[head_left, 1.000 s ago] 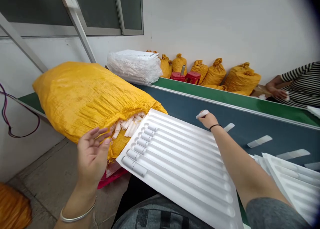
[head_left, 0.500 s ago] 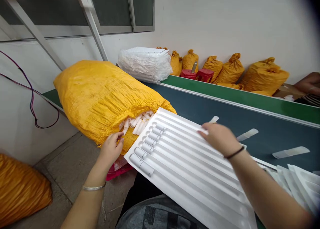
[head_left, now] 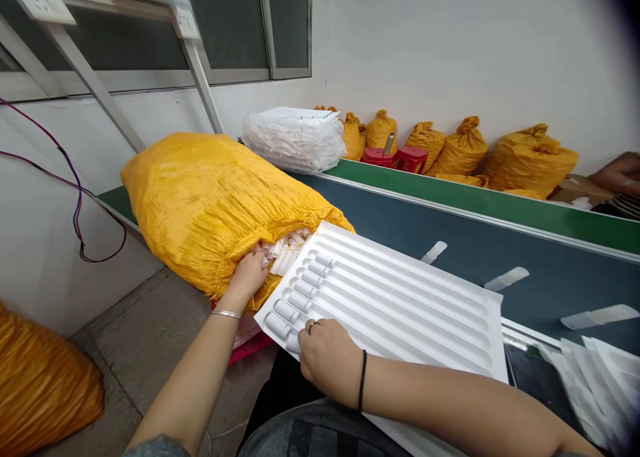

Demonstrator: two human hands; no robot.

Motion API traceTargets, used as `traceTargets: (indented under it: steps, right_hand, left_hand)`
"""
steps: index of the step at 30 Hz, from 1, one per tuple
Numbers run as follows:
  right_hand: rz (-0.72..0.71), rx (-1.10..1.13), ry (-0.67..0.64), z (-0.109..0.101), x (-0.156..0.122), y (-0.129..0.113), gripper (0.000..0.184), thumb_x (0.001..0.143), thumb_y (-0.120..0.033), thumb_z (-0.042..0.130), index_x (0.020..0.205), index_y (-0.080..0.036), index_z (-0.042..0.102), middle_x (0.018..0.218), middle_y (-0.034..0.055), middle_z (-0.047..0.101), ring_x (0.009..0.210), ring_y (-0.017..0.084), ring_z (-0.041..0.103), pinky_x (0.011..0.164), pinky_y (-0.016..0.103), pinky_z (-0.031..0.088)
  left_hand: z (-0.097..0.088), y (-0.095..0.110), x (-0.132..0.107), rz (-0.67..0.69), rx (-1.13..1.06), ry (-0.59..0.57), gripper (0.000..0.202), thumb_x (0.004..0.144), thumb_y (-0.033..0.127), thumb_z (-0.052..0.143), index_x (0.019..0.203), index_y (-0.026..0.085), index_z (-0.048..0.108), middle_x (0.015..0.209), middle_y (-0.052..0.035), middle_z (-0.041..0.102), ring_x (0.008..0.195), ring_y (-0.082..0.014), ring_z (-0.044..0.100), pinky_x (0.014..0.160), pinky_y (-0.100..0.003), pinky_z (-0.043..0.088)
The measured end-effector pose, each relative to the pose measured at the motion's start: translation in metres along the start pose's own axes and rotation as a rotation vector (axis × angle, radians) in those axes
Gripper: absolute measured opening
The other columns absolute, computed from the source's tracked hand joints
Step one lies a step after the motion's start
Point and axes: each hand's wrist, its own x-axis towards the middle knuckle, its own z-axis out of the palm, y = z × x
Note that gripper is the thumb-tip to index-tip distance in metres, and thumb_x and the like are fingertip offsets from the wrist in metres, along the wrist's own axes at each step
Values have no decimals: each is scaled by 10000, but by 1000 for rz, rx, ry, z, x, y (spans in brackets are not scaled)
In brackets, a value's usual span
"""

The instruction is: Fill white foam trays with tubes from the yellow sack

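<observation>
A white grooved tray (head_left: 400, 297) lies across my lap, its far edge over the dark conveyor belt (head_left: 480, 250). Several white tubes (head_left: 305, 287) sit at the left ends of its grooves. My right hand (head_left: 327, 357) rests curled on the tray's near left corner, fingers closed over the end of a tube there. A big yellow woven sack (head_left: 210, 204) lies on its side to the left, its mouth full of white tubes (head_left: 287, 247). My left hand (head_left: 250, 274) reaches into that mouth, fingers buried among the tubes.
Single white tubes (head_left: 434, 252) lie spaced along the belt. More white trays (head_left: 600, 384) are stacked at the lower right. A plastic-wrapped bundle (head_left: 295, 137), red stools (head_left: 395, 157) and several yellow sacks (head_left: 530, 157) line the far wall. Another person's arm (head_left: 617, 174) shows at the far right.
My right hand came back from the belt, leaving a tube there, and dropped to the tray's near left corner. My left hand moved forward from beside the sack into its mouth.
</observation>
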Motion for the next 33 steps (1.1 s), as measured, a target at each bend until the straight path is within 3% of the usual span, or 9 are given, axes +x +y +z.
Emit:
traceTargets:
  steps: [4, 7, 10, 18, 22, 26, 28, 30, 33]
  right_hand:
    - [174, 249, 127, -29, -8, 27, 177, 785, -200, 553, 946, -148, 607, 802, 75, 667, 717, 204, 624, 651, 300, 457]
    - [191, 451, 305, -45, -11, 51, 219, 821, -213, 526, 1025, -176, 600, 838, 37, 657, 721, 156, 608, 685, 269, 460]
    - [194, 506, 411, -50, -13, 67, 255, 845, -216, 506, 1081, -183, 598, 855, 34, 643, 709, 142, 588, 683, 271, 461]
    - [289, 484, 322, -43, -32, 83, 254, 866, -280, 513, 1086, -192, 607, 808, 29, 622, 702, 159, 580, 672, 309, 470]
    - [327, 485, 337, -44, -44, 88, 268, 870, -298, 507, 1095, -187, 600, 806, 34, 615, 702, 165, 580, 665, 317, 478]
    - [335, 499, 411, -47, -51, 91, 267, 829, -203, 501, 1084, -180, 576, 866, 48, 616, 716, 162, 568, 664, 310, 483]
    - [334, 537, 437, -47, -51, 91, 259, 796, -148, 502, 1045, -183, 566, 904, 50, 615, 713, 153, 555, 653, 300, 480]
    - [318, 608, 451, -45, -51, 91, 247, 797, -138, 513, 1034, -192, 560, 898, 42, 608, 699, 144, 540, 642, 294, 478]
    - [217, 779, 477, -43, -52, 91, 245, 850, -191, 539, 1093, -213, 556, 900, 35, 599, 720, 145, 546, 660, 296, 493]
  left_hand:
    - [-14, 6, -23, 95, -82, 40, 407, 764, 137, 508, 1155, 138, 622, 1019, -107, 651, 953, -237, 613, 908, -354, 476]
    - [-23, 18, -43, 161, -139, 105, 299, 858, 263, 459, 1058, 147, 648, 1079, -123, 615, 1042, -246, 577, 943, -375, 460]
    - [-21, 27, -52, 215, -182, 84, 301, 876, 299, 437, 1073, 159, 616, 1155, -120, 591, 1110, -241, 551, 940, -361, 469]
    - [3, 21, -19, 70, -165, -21, 270, 763, 226, 583, 1008, 117, 616, 1025, -157, 655, 892, -271, 630, 839, -404, 487]
    - [-6, 22, -5, 51, -183, -4, 179, 628, 186, 701, 796, 148, 653, 853, -123, 672, 888, -314, 621, 856, -435, 471]
    - [-20, 41, -21, 116, -255, 128, 209, 716, 163, 621, 918, 175, 676, 1025, -112, 647, 1078, -290, 565, 1006, -434, 394]
    - [-22, 59, -41, 184, -373, 203, 209, 764, 215, 620, 967, 194, 665, 1115, -94, 602, 1139, -247, 536, 1039, -382, 382]
    - [-19, 79, -65, 258, -686, 235, 195, 766, 262, 668, 954, 210, 647, 1109, -70, 584, 1115, -217, 554, 1002, -346, 426]
    - [-16, 103, -94, 270, -1245, 132, 237, 752, 218, 717, 956, 238, 598, 1051, -30, 614, 1015, -179, 612, 902, -315, 493]
